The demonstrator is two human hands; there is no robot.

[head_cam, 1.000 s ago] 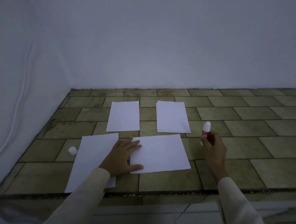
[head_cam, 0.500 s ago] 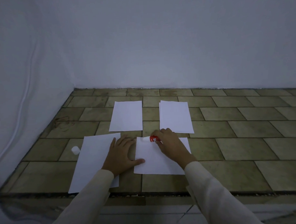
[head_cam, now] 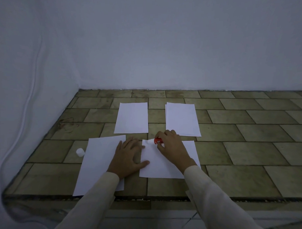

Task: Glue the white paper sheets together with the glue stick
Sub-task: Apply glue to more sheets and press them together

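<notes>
Head view, dim light.

- Left wall: thin white cable (head_cam: pixel 27 103) runs down it.
- White cap (head_cam: pixel 80 152): on the tiled surface (head_cam: pixel 250 145), just beside the left edge of the near-left sheet (head_cam: pixel 97 164).
- Near-left sheet: lies flat at a slight angle; its near end reaches the front edge of the tiles.
- Left hand (head_cam: pixel 127 158): flat, fingers straight and spread, gripping nothing. The palm covers the right edge of the near-left sheet and the tile gap. The thumb presses on the left edge of the near-right sheet (head_cam: pixel 157 169).
- Far-left sheet (head_cam: pixel 131 117): flat, apart from the others, beyond the left hand.
- Glue stick (head_cam: pixel 157 141): red body lying nearly level, white tip pointing left, at the far left corner of the near-right sheet.
- Right hand (head_cam: pixel 172 146): fingers curled round the glue stick, wrist over the near-right sheet.
- Far-right sheet (head_cam: pixel 181 120): flat, with a second edge showing along its left side; its near edge lies just beyond the right hand's knuckles.
</notes>
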